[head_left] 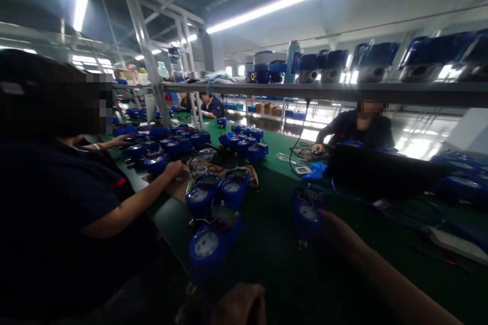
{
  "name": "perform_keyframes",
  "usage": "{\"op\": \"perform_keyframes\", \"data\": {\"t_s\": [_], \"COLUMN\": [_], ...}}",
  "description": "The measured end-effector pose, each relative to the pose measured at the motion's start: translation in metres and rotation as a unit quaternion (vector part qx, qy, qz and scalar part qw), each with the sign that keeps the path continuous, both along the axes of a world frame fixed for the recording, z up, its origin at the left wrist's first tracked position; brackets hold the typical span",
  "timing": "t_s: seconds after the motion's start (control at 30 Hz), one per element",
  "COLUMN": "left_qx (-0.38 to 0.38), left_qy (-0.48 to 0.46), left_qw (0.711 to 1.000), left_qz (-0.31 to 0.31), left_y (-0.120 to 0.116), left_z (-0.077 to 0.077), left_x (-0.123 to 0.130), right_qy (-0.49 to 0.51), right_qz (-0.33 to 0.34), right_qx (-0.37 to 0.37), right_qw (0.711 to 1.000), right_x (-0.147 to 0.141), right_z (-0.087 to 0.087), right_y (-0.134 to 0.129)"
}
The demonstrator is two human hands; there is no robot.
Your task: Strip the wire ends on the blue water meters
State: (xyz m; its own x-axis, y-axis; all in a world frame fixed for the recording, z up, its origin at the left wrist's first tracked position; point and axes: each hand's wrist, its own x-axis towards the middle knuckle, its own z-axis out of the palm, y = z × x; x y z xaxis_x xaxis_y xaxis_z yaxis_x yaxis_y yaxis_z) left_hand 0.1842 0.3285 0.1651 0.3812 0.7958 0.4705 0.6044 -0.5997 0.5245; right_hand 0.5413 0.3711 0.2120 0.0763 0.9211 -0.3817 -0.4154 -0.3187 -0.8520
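Observation:
On the green table [267, 244], my right hand [333, 228] is at the right side of a blue meter [308, 213] with a round white dial, its fingers partly hidden by the meter. My left hand [242, 304] is low at the bottom edge, dark and blurred; whether it holds anything cannot be made out. Just beyond it stands a nearer blue meter [206, 245] with an open top part and a green board. Two more blue meters, one on the left [199, 195] and one on the right [232, 188], stand behind that one.
At the left a person [57, 203] reaches over the table among several blue meters [175, 146]. A dark monitor [381, 170] stands at the right, with another person [360, 127] behind it. Overhead, a shelf [267, 89] bears large blue meters. A black cable [297, 137] hangs down.

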Motion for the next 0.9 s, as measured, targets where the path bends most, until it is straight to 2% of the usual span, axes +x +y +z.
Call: {"op": "perform_keyframes", "data": {"t_s": [0.07,0.17,0.27,0.37,0.47,0.57,0.77,0.9], "left_qx": [-0.016,0.005,0.149,0.266,0.274,0.275,0.334,0.351], "left_qy": [0.006,0.049,0.132,0.202,0.208,0.200,0.311,0.327], "left_qw": [1.000,0.999,0.975,0.937,0.933,0.933,0.886,0.871], "left_qz": [0.003,-0.020,-0.095,-0.105,-0.109,-0.120,-0.085,-0.103], "left_y": [-0.043,-0.078,-0.094,-0.110,-0.122,-0.127,-0.126,-0.126], "left_z": [-0.025,-0.046,-0.058,-0.058,-0.049,-0.044,-0.060,-0.056], "left_x": [0.024,0.054,0.083,0.100,0.097,0.081,0.053,0.042], "right_qy": [0.011,0.027,0.042,0.048,0.038,0.016,0.007,0.014], "right_qz": [0.025,0.060,0.085,0.095,0.081,0.052,0.013,0.005], "right_qx": [-0.015,-0.031,-0.032,-0.032,-0.052,-0.090,-0.134,-0.136], "right_qw": [1.000,0.997,0.995,0.994,0.995,0.994,0.991,0.991], "right_x": [0.006,0.010,0.008,0.004,0.003,0.003,-0.003,-0.003], "right_z": [-0.004,-0.009,-0.010,-0.005,0.001,0.004,0.011,0.012], "right_y": [-0.031,-0.067,-0.096,-0.123,-0.147,-0.166,-0.181,-0.180]}}
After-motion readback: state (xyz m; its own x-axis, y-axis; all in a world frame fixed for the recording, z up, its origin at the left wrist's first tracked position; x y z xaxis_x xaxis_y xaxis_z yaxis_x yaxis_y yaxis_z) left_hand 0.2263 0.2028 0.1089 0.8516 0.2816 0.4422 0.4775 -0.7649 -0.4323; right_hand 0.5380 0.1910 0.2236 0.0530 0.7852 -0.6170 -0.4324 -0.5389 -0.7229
